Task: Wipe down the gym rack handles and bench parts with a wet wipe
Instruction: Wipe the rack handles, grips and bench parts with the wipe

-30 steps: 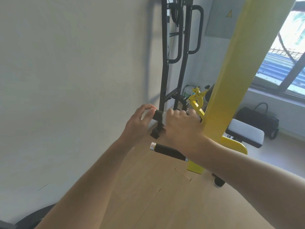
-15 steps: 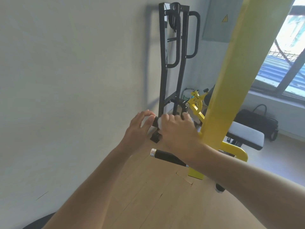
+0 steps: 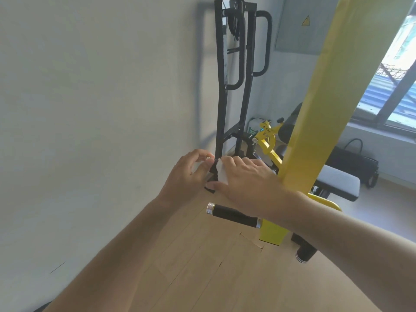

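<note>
A short black foam handle point(image 3: 213, 169) sticks out leftward from the yellow upright point(image 3: 319, 104). My right hand point(image 3: 245, 179) wraps a white wet wipe point(image 3: 221, 171) around it, fingers curled over the top. My left hand point(image 3: 190, 174) pinches the handle's silver end cap with thumb and fingertips. Most of this handle is hidden under both hands. A second black handle point(image 3: 233, 215) with silver end caps juts out lower down, just below my right wrist, untouched.
A black wall-side rack point(image 3: 221, 86) with looped grips stands behind the hands. A grey bench pad point(image 3: 337, 182) and a yellow adjuster bracket point(image 3: 266, 136) lie to the right. A black bag point(image 3: 358, 163) sits under the window. The white wall is close on the left.
My right hand has slid the wipe leftward along the handle toward its end, covering more of the black grip. My left hand stays at the end cap. The view has tilted up slightly.
</note>
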Tool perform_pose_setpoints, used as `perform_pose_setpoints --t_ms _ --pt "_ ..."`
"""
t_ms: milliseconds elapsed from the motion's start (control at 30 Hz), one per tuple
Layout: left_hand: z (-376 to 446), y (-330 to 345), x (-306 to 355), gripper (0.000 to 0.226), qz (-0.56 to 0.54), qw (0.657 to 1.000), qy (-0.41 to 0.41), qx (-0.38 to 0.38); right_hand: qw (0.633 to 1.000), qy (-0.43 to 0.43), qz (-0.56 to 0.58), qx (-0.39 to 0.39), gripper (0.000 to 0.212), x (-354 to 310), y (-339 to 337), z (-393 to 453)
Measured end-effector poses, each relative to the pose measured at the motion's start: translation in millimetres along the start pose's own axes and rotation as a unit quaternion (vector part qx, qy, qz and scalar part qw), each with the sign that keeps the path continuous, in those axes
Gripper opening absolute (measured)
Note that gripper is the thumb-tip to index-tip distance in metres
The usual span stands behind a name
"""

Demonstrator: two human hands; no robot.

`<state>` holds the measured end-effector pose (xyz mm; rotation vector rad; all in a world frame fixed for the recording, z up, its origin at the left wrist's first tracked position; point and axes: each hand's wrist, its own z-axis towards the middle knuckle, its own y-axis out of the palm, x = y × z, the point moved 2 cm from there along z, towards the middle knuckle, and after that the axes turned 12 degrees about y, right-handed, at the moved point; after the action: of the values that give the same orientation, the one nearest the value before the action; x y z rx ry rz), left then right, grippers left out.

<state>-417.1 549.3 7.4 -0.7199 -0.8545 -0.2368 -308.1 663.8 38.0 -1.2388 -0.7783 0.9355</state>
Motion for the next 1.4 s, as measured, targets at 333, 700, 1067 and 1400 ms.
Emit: perform_pose_setpoints --t_ms 333,700,1067,1400 --pt "-2.1 -3.5 4.1 0.009 -0.063 0.994 0.02 0.084 0.999 -0.02 0.013 0.039 0.041 -12.9 11.6 7.8" --pt "2.4 1.9 2.9 0.011 -0.05 0.995 -0.001 0.082 0.99 0.067 -0.12 0.032 0.039 -2.2 -2.3 -5.8" --pt "-0.9 3.5 -2.0 0.013 -0.063 0.994 -0.002 0.088 0.987 0.055 -0.145 0.044 0.03 2.9 -2.8 -7.5" --pt "-2.7 4.8 3.8 0.011 -0.071 0.994 0.016 0.081 0.996 0.001 -0.064 0.055 0.036 -16.3 -2.1 13.3"
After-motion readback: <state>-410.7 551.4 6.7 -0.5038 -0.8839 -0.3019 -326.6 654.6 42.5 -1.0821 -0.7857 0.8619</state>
